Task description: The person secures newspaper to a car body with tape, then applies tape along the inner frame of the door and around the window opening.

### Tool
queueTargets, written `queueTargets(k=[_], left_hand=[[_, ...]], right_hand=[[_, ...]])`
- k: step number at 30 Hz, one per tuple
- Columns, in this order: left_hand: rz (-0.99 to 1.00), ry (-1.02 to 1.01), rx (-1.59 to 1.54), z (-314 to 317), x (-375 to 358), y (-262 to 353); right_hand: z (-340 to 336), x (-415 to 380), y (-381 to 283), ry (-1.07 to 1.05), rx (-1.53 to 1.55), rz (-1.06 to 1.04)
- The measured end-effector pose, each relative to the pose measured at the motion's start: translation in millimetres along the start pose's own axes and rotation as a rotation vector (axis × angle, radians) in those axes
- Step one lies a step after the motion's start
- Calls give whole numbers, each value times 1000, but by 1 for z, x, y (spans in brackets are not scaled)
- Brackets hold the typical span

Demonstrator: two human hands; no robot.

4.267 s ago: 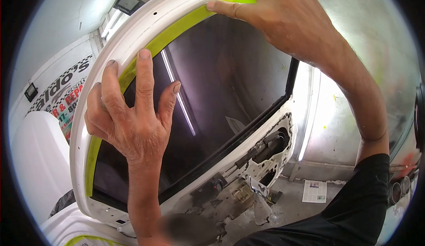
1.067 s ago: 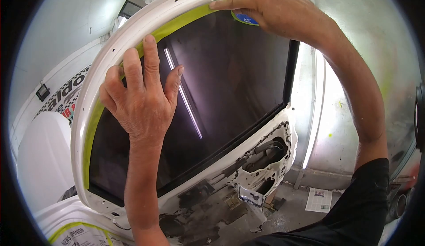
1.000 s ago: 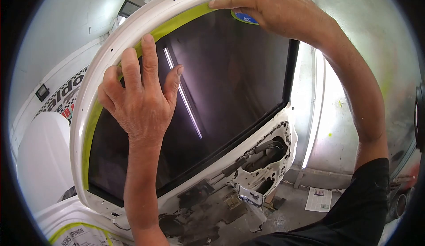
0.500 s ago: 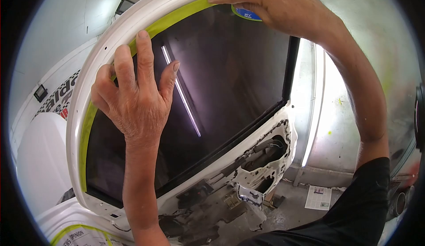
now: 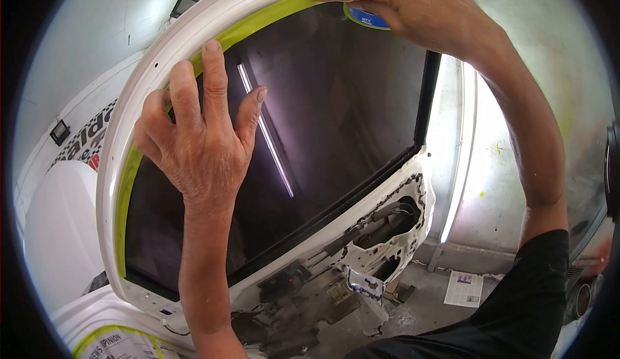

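White door frame — dark glass, newspaper on concrete floor.

2 hands, 1 car door, 1 tape roll, 1 newspaper sheet

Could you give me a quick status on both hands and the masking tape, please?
Left hand flat, fingers pressing green tape onto door frame. Right hand holding tape roll at frame top. Nothing in the way.
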State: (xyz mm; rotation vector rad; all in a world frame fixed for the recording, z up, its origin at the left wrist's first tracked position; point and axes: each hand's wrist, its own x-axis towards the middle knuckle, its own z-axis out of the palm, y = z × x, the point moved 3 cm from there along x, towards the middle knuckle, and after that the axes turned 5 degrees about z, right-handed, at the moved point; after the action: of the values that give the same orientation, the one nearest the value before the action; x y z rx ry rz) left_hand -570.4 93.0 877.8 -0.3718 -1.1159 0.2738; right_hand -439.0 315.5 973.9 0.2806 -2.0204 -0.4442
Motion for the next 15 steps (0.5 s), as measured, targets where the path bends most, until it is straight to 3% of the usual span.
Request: queueTargets(k=[15], left_hand=[[-11,-13,-44,-1,17,16]], right_hand=[[-21,6,-14,-170,122,164]])
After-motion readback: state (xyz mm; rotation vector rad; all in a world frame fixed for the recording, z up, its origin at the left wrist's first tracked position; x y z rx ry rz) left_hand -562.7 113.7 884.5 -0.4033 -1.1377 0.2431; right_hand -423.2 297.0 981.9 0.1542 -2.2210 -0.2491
